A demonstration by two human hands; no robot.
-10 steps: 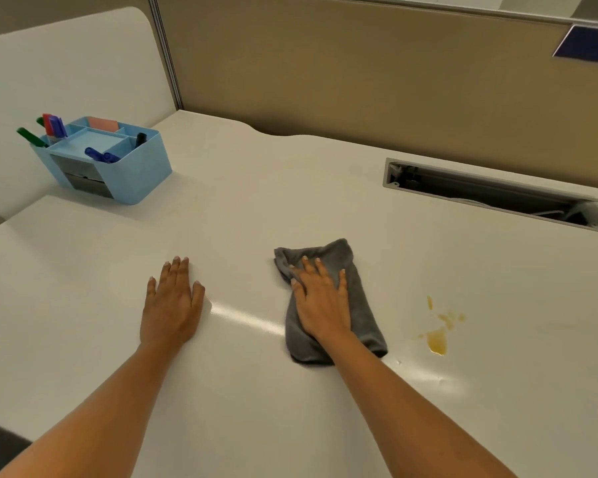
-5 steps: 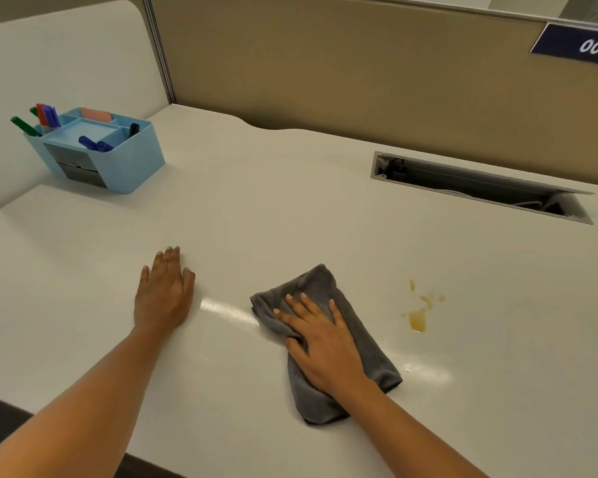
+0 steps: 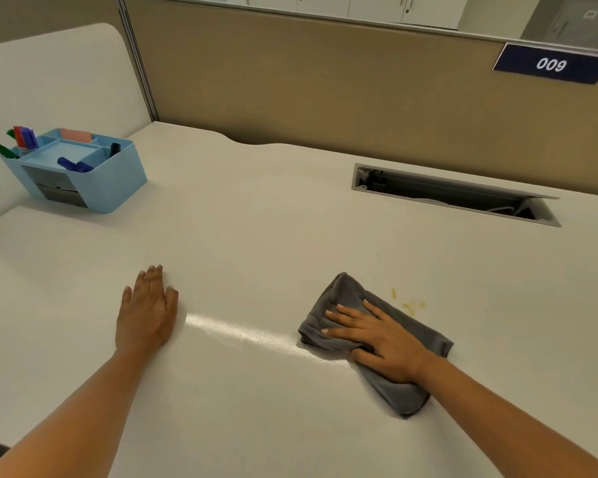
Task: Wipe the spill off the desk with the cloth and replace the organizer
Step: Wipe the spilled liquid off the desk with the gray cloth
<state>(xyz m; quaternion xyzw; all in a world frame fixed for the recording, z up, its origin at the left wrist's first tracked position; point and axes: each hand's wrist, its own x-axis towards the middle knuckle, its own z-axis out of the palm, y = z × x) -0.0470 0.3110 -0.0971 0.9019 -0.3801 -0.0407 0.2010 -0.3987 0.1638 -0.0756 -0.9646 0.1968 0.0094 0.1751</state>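
A grey cloth (image 3: 346,299) lies folded on the white desk (image 3: 256,236), front right. My right hand (image 3: 377,339) presses flat on top of it, fingers spread and pointing left. Faint yellow streaks of the spill (image 3: 411,305) show on the desk just beyond the cloth's far right edge. My left hand (image 3: 145,312) rests palm down on the desk at the front left, holding nothing. The light blue organizer (image 3: 107,188), with markers and pens in it, stands at the desk's far left, well away from both hands.
A tan partition (image 3: 325,91) runs along the desk's back edge, with a blue "009" plate (image 3: 551,64) at its top right. An open cable slot (image 3: 453,194) is sunk into the desk at the back right. A white side panel (image 3: 49,81) rises behind the organizer.
My right hand has slid the cloth to the right, over the spill. The brown puddle no longer shows; only faint yellow streaks are left. My left hand stayed planted.
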